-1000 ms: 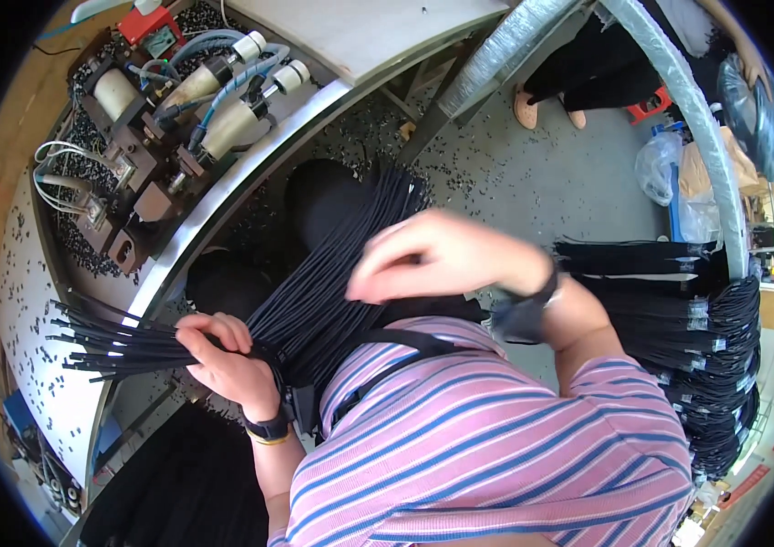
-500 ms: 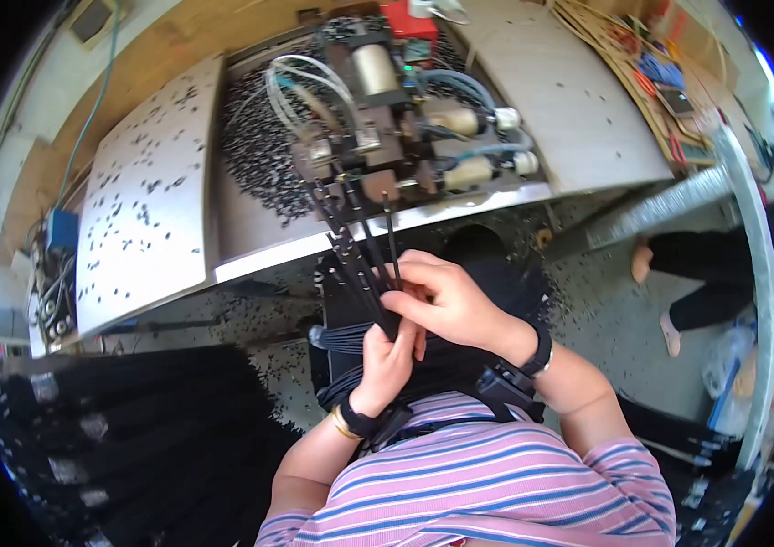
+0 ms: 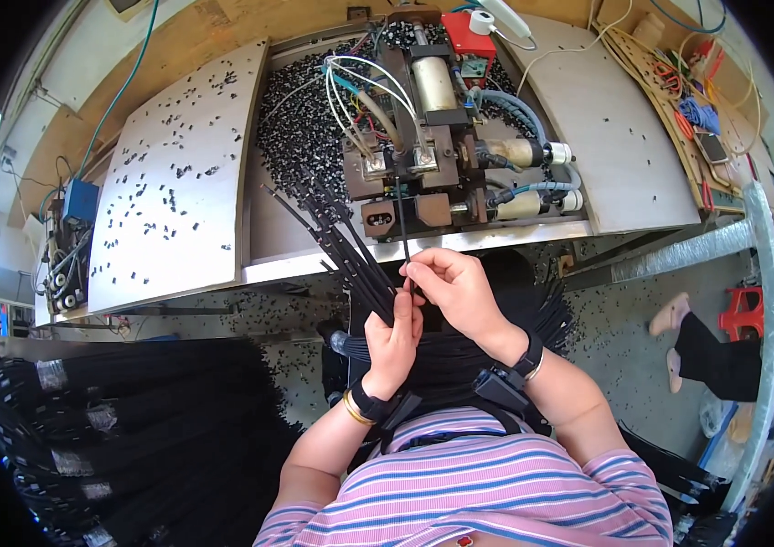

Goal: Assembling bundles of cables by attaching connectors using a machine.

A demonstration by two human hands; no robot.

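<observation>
Head view: the left hand [image 3: 393, 339] is closed around a bundle of thin black cords [image 3: 343, 244], fingers wrapped tight on it. The cords fan up and to the left from the fist, their tips lying over the near edge of the metal workbench [image 3: 177, 182]. The right hand [image 3: 456, 290] sits just right of the left and touches it; its thumb and forefinger are pinched together on a single black cord [image 3: 402, 228], which runs straight up, away from the person, into the small press machine [image 3: 423, 155] at the middle of the bench. The cord's far end meets the machine's front block — whether it is fully seated there cannot be told.

The machine has a metal cylinder on top, a red box [image 3: 467, 35] at its far end, and pale hoses and wires looping off its left and right sides. Small black caps [image 3: 300, 137] lie heaped in the tray just left of the machine and scattered over the flat plate further left. Both wrists wear dark bands, the left also a gold bangle. The person wears a pink striped shirt [image 3: 487, 483].

At the near left, large bundles of black cords [image 3: 123, 428] are stacked. At far right — well apart from the hands — another person's foot [image 3: 670, 314] rests by a red stool [image 3: 741, 310].
</observation>
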